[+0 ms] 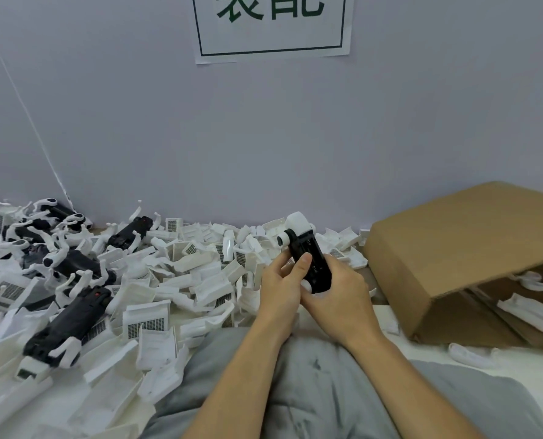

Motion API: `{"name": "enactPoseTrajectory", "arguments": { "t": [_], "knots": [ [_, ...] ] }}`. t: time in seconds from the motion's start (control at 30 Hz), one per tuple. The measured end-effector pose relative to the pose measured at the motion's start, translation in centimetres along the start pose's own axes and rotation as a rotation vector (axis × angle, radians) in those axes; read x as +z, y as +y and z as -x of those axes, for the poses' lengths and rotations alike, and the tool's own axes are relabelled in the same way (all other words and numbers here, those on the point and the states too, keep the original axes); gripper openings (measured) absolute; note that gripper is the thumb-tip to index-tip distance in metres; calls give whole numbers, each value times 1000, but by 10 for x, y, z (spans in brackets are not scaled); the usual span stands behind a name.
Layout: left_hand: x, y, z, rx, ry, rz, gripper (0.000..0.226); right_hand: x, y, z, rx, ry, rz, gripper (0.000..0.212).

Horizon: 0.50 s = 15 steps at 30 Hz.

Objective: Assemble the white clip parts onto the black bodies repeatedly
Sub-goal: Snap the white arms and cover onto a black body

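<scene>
Pale grey wall with a paper sign [271,25] taped up top, green characters on it; below that a white work surface [517,369] buried in parts. Both hands are on one black body [311,264], held up tilted just in front of the wall: left hand [279,286] wraps it from the left with the thumb pressed flat on its face, right hand [336,296] cups the lower end from beneath, fingers curled round it. A white round cap [296,222] already sits at the top end, and something white shows at the bottom between the fingers, possibly a clip going on, too hidden to call. Progress: finished pile [58,267] at left, roughly ten black bodies with white arms fitted. Left to do: plenty, a big heap of loose white parts [181,280] spreads from centre to left. Cardboard box [463,245] lies tipped on its side at right, a few white pieces inside and one just outside. Nothing blocks the hands; the heap crowds close on the left.
</scene>
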<state>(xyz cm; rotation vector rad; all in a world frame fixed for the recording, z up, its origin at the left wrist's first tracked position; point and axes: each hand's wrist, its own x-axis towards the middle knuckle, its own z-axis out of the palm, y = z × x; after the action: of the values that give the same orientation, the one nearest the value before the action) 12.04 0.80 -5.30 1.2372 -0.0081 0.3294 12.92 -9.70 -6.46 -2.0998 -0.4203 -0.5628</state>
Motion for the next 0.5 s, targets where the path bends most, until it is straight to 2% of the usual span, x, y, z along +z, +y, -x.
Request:
{"name": "enactPoseTrajectory", "arguments": {
  "t": [0.13, 0.33, 0.5],
  "knots": [
    [2, -2, 2, 0, 12, -34, 17, -2, 2, 3, -6, 1, 31, 35],
    [4, 4, 10, 48, 6, -231, 17, -5, 2, 9, 0, -12, 57, 24],
    [-2, 12, 23, 39, 72, -267, 14, -3, -6, 13, -52, -66, 20, 34]
  ]
}}
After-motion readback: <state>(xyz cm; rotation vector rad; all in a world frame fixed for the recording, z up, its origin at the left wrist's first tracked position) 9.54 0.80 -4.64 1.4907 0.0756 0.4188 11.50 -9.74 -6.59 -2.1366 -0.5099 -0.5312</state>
